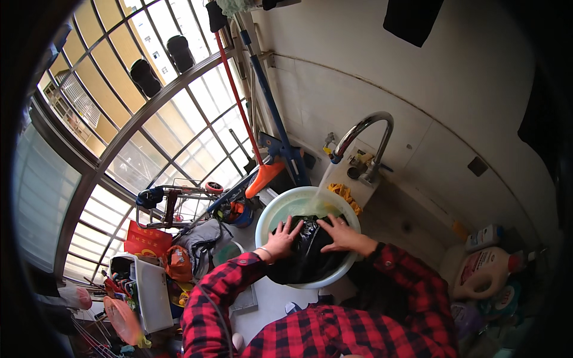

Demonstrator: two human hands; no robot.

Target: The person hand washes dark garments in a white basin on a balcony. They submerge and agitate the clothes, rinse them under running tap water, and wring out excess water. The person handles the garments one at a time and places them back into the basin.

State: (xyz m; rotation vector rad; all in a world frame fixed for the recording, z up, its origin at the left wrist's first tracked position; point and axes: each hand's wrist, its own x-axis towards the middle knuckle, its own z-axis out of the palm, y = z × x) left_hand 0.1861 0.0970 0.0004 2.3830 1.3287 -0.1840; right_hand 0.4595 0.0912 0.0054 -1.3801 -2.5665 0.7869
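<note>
A round white plastic basin stands in front of me, holding water and a black cloth item with pale lettering. Water runs into its far side from a curved chrome faucet. My left hand lies spread on the left part of the black cloth, a thin bracelet at its wrist. On the cloth's right part rests my right hand, fingers apart, with a ring on one finger. Both hands press flat and grip nothing that I can see. A yellow cloth lies just beyond the basin.
The sink is at the right, with a large detergent jug and other bottles nearer me. An orange broom and blue mop pole lean behind the basin. At left are a folding cart and a white bin.
</note>
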